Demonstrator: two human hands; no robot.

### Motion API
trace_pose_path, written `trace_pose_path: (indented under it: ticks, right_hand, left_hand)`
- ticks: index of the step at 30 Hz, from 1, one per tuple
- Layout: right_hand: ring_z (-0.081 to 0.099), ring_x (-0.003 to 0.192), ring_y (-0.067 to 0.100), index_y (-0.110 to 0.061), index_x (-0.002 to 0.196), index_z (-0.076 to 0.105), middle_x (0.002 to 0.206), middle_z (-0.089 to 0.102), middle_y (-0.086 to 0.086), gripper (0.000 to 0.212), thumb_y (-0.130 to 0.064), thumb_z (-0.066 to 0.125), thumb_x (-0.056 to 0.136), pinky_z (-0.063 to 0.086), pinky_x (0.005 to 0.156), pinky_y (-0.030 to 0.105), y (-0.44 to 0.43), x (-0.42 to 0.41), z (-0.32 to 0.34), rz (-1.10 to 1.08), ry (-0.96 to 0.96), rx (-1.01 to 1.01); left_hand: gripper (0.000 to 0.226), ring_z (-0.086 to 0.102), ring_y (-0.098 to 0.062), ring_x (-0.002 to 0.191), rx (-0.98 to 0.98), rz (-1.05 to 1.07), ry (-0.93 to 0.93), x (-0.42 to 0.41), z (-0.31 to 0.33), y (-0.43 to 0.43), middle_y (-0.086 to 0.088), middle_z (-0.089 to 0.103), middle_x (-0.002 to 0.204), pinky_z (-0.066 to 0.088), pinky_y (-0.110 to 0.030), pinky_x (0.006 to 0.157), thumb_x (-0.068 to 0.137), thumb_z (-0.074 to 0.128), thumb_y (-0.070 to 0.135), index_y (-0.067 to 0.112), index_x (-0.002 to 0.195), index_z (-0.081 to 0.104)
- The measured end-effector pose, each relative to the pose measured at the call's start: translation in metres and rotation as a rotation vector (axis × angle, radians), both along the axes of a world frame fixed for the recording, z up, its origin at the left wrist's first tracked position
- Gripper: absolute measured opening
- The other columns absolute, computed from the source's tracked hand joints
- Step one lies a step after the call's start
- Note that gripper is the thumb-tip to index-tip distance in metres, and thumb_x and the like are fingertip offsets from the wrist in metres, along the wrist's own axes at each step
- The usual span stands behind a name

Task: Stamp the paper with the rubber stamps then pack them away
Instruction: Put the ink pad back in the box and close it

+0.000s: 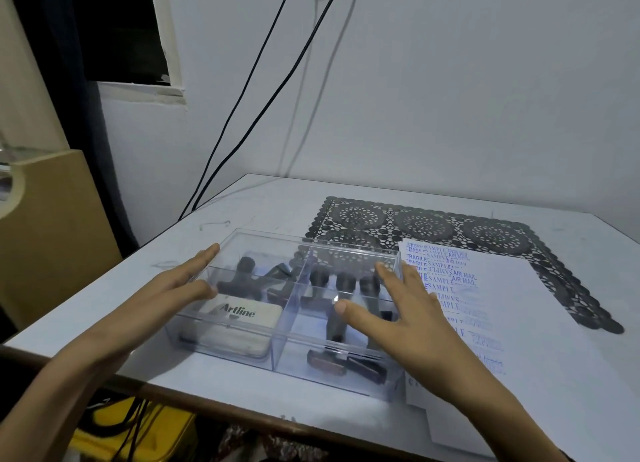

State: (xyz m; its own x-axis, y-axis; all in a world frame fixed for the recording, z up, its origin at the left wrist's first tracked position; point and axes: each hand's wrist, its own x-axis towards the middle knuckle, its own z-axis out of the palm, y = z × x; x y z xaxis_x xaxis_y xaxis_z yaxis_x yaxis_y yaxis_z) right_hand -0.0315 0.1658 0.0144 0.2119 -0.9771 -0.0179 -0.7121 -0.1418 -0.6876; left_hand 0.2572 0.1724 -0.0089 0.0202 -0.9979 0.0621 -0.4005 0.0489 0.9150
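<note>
1. Your left hand (173,288) lies at the left edge of the clear box (277,237). Its fingers are straight and close together, pointing to the far side, and the thumb rests at the box's top edge. It grips nothing.
2. Your right hand (408,316) lies flat over the right half of the box. Its fingers are straight and spread apart, and they clamp nothing.
3. The box stands on the white table (277,198), near its front edge. Dividers split the box into compartments.
4. The near-left compartment holds the ink pad (239,326), marked "Artline".
5. The far-left compartment holds dark-handled stamps (242,274) lying across one another. More stamps lie in the right compartments. Their exact count cannot be told through the plastic.
6. The paper (512,305) lies just right of the box, partly under your right hand. It carries rows of blue prints reading FRAGILE, SAMPLE and AIR MAIL.
7. The far part of the paper lies on a black lace mat (426,224).
8. Two black cables (249,115) run down the wall behind the table's far-left corner.
</note>
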Motion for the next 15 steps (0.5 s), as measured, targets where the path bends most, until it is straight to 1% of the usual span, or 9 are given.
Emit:
trace_pose_path:
  ticks: [3,7,9,11,13,14,15]
  right_hand:
    - [-0.019,0.144,0.011,-0.037,0.151,0.004,0.158,-0.018,-0.008,0.091,-0.069,0.048,0.078,-0.009,0.116,0.037,-0.001,0.000,-0.003,0.013,0.023,-0.004]
    - [-0.025,0.140,0.003,-0.038,0.151,0.007,0.156,-0.023,-0.010,0.092,-0.072,0.047,0.075,-0.008,0.118,0.040,-0.006,-0.002,-0.012,0.024,0.000,-0.034]
    - [-0.027,0.139,0.000,-0.039,0.150,0.009,0.155,-0.026,-0.012,0.089,-0.069,0.050,0.077,-0.004,0.119,0.040,-0.008,-0.002,-0.017,0.024,-0.039,-0.052]
    - [-0.019,0.140,-0.003,-0.040,0.150,0.013,0.154,-0.024,-0.017,0.084,-0.060,0.056,0.080,0.002,0.117,0.034,-0.008,-0.002,-0.021,0.025,-0.139,-0.048]
    - [-0.004,0.139,-0.006,-0.041,0.148,0.020,0.154,-0.018,-0.022,0.079,-0.048,0.063,0.083,0.011,0.111,0.026,-0.007,0.000,-0.023,0.017,-0.295,-0.033]
    - [0.002,0.140,-0.006,-0.041,0.147,0.023,0.154,-0.014,-0.024,0.077,-0.044,0.067,0.083,0.015,0.108,0.023,-0.006,0.000,-0.025,0.010,-0.370,-0.022]
    - [0.006,0.141,-0.004,-0.044,0.145,0.027,0.154,-0.010,-0.025,0.078,-0.044,0.070,0.080,0.016,0.107,0.024,-0.005,0.001,-0.026,0.001,-0.439,-0.007]
  left_hand:
    - [0.093,0.022,-0.005,0.139,0.000,-0.003,-0.013,0.000,-0.001,0.000,0.026,0.022,0.151,0.019,-0.039,0.113,0.045,0.051,0.066,0.054,0.136,0.031]
    - [0.086,0.026,0.003,0.132,-0.006,-0.021,0.000,0.002,-0.001,0.000,0.035,0.027,0.141,0.023,-0.029,0.105,0.046,0.051,0.063,0.057,0.131,0.034]
    - [0.089,0.029,0.006,0.129,-0.010,-0.030,0.008,0.001,-0.002,-0.001,0.037,0.029,0.138,0.023,-0.029,0.104,0.047,0.052,0.063,0.055,0.133,0.033]
    - [0.091,0.036,0.009,0.125,-0.007,-0.032,0.060,0.001,-0.005,-0.001,0.035,0.036,0.136,0.025,-0.030,0.106,0.048,0.056,0.060,0.051,0.136,0.035]
    - [0.087,0.040,0.005,0.128,0.000,-0.031,0.127,0.002,-0.008,-0.001,0.029,0.044,0.138,0.028,-0.039,0.113,0.050,0.062,0.056,0.049,0.135,0.042]
    - [0.085,0.041,0.002,0.129,0.001,-0.028,0.158,0.002,-0.009,-0.001,0.027,0.046,0.138,0.029,-0.043,0.113,0.050,0.065,0.054,0.049,0.133,0.045]
    - [0.083,0.043,0.002,0.128,-0.009,-0.031,0.192,0.001,-0.010,0.000,0.026,0.049,0.137,0.034,-0.041,0.110,0.050,0.067,0.051,0.048,0.131,0.049]
